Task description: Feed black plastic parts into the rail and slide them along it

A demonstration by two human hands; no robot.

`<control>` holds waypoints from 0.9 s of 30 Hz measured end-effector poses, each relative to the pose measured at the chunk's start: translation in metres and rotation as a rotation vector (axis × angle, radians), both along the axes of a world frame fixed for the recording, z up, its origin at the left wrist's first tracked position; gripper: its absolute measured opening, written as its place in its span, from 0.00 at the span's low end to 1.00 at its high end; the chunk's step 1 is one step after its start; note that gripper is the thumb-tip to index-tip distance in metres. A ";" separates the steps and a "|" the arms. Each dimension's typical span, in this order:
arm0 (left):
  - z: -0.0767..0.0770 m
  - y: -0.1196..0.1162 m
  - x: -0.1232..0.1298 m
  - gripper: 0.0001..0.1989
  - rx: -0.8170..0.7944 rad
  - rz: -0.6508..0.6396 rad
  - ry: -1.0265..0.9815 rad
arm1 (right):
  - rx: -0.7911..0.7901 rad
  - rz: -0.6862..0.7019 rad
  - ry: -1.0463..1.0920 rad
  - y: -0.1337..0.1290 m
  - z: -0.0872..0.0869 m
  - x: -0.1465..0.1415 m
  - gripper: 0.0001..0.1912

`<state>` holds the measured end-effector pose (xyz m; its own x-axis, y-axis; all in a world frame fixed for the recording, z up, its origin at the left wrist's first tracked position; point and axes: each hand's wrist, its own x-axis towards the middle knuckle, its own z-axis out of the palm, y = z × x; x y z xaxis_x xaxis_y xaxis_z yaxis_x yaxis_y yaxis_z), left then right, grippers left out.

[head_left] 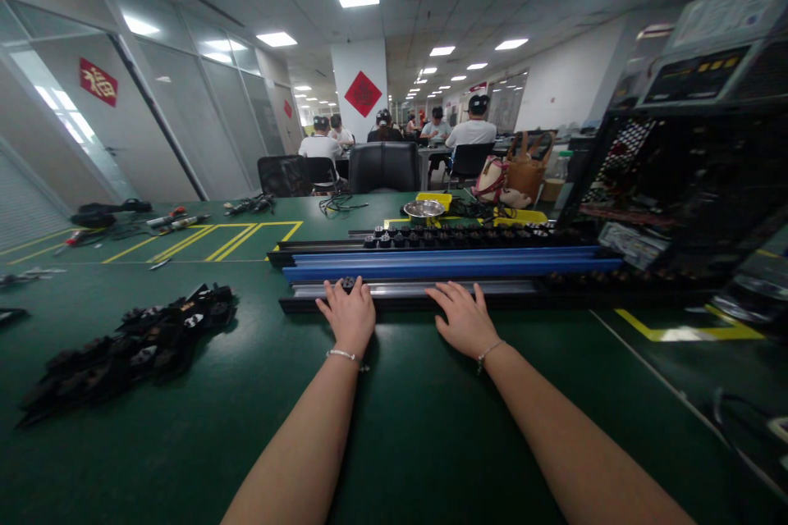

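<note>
At the near end of the table, a long black rail with a silvery channel [400,290] lies crosswise. My left hand [354,318] is over its left part, fingers around a small round-faced black module, likely a socket insert [348,284], set at the channel. Farther right, my right hand [465,318] lies on the rail's near edge with fingers stretched out and nothing in them. Small dark modules [572,279] sit along the rail's right part. Just behind it lie blue rails [455,262], and beyond them a row of black modules [431,239] on another rail.
A heap of black modules [141,340] lies on the green table [394,426] to the left. An opened computer case [683,180] stands at the right. Behind the rails are a metal dish [423,208] and yellow trays [520,217]. People [471,131] sit farther back.
</note>
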<state>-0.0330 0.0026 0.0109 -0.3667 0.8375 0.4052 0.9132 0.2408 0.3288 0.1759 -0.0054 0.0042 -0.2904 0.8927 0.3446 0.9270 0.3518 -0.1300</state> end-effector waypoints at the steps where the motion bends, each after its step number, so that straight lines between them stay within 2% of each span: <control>1: 0.000 0.000 0.000 0.22 0.003 0.000 -0.003 | 0.000 -0.001 0.000 0.000 0.000 0.000 0.27; 16: 0.000 0.003 -0.009 0.23 0.005 0.037 -0.053 | -0.010 -0.001 0.001 0.000 0.000 0.000 0.27; 27: 0.001 0.009 -0.026 0.22 0.031 0.105 -0.145 | 0.006 -0.005 -0.010 0.001 -0.001 0.001 0.26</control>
